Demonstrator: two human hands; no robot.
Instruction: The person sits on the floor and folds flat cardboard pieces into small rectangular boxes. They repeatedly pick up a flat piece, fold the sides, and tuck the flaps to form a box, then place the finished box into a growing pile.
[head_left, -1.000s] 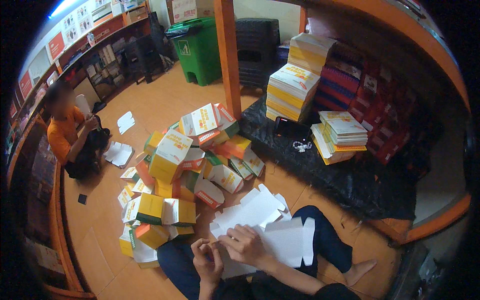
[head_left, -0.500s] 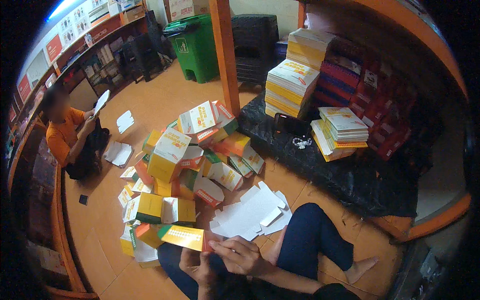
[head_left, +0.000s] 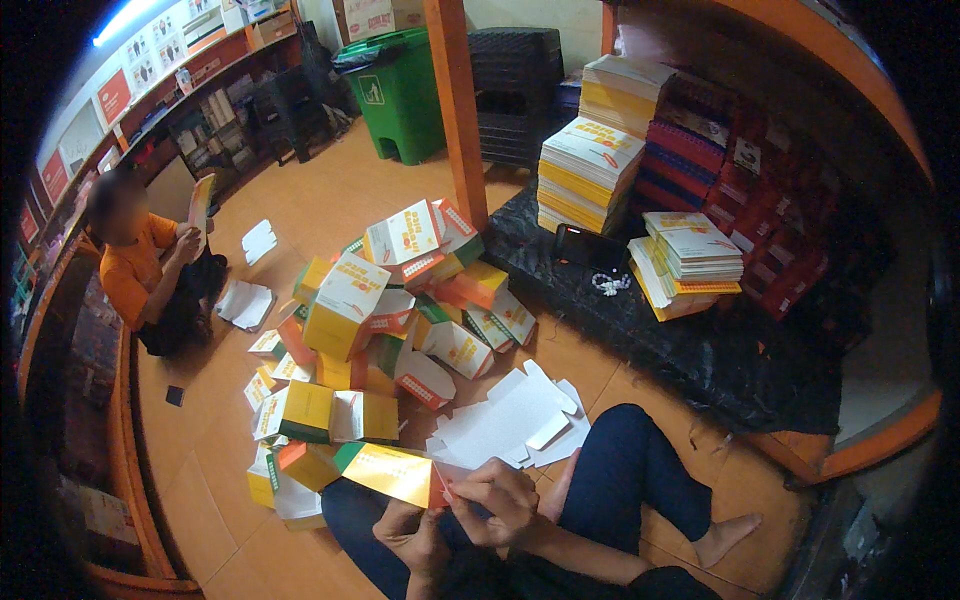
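A folded carton box (head_left: 392, 474), yellow with a green end and a red end, is held above my lap. Its near edge is gripped by my left hand (head_left: 414, 540), thumb and fingers closed at the red end. My right hand (head_left: 497, 506) pinches the red end flap, its fingers bent together. To the right of the box, flat white carton blanks (head_left: 505, 422) lie on the floor by my bent knee. Assembled boxes in yellow, white, green and red form a heap (head_left: 345, 315) just beyond my hands.
Stacked flat cartons (head_left: 590, 165) and a smaller stack (head_left: 690, 255) sit on a black-covered platform (head_left: 730, 365), with a phone (head_left: 590, 247) between them. An orange post (head_left: 457, 110) and green bin (head_left: 400, 100) stand behind. A person in orange (head_left: 140, 270) sits at left, holding a carton.
The box in my hands has swung slightly to the right and shows more of its yellow face. The other person's carton has turned to show its coloured side. The whole view shifted a little.
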